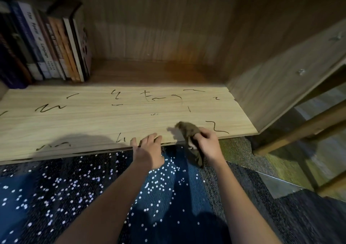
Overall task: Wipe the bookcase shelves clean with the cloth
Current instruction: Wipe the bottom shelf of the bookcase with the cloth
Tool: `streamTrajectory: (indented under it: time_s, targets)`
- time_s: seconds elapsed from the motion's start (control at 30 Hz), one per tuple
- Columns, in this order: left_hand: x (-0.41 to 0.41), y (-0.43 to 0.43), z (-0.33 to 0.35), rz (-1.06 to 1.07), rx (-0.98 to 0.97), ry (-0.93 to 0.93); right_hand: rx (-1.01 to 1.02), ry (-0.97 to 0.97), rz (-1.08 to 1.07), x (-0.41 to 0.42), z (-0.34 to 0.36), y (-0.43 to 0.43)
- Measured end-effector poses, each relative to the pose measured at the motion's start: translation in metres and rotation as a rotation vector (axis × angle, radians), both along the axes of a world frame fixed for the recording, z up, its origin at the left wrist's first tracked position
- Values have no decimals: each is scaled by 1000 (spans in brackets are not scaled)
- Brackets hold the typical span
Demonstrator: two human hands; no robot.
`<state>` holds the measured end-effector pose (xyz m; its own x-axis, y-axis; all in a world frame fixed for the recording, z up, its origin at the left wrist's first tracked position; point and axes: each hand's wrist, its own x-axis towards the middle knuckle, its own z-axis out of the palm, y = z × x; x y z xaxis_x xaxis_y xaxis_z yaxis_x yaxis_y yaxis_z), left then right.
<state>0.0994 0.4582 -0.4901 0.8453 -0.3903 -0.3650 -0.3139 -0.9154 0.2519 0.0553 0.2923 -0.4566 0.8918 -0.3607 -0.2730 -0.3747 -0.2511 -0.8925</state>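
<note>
the right hand [206, 144], just right of centre in the frame, has its fingers curled around a dark brown cloth [190, 133]; one end of the cloth lies on the front part of the shelf [93, 116], and the other end hangs down past the shelf's front edge. the left hand [148, 146], just left of it at the centre of the frame, holds nothing, its fingers straight and resting on the front edge of the shelf. the two hands are near each other but apart.

the shelf is a light wood board running across the middle of the frame, and dark scribble marks [50, 108] are scattered over it (one squiggle sits just right of the cloth, near the board's right end). a row of books [54, 45] stands upright in the upper left of the frame, at the back of the bookcase. below the shelf, across the lower part of the frame, dark blue fabric with white dots [74, 191] fills the view.
</note>
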Motion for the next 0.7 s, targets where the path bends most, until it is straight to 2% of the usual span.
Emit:
streamTrajectory:
  time_s: [0.17, 0.27, 0.33, 0.57, 0.63, 0.7]
  targets:
    - [7, 6, 7, -40, 43, 33, 168, 61, -56, -20, -16, -2]
    - [10, 8, 11, -47, 56, 56, 89, 167, 64, -27, -17, -1]
    - [13, 6, 15, -52, 63, 75, 152, 144, -2, -29, -18, 2]
    - [11, 7, 19, -62, 85, 120, 73, 163, -115, -27, -27, 6]
    - [7, 8, 14, -52, 79, 91, 129, 147, -86, -25, -23, 7]
    - [0, 8, 8, -53, 72, 78, 88, 157, -60, -24, -24, 5]
